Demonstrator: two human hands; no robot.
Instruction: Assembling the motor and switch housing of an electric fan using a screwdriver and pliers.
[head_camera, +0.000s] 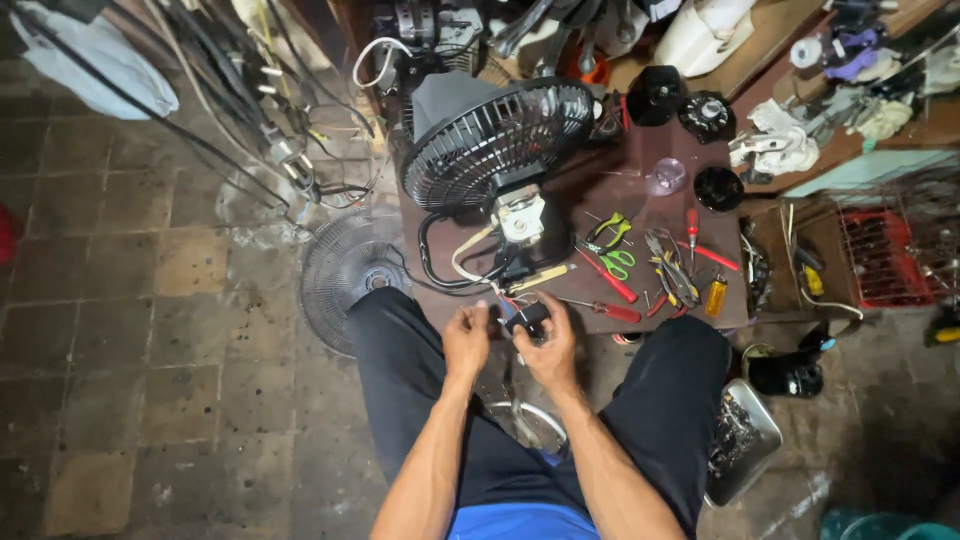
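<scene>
We pinch a small black plastic switch block between left hand and right hand, at the brown worktable edge. Looks light, rigid; thin coloured wires fragile, so grip the housing.

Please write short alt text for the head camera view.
Seen from above, a seated person's left hand and right hand hold a small black part wired to a black fan on a low table strewn with screwdrivers and pliers.
</scene>
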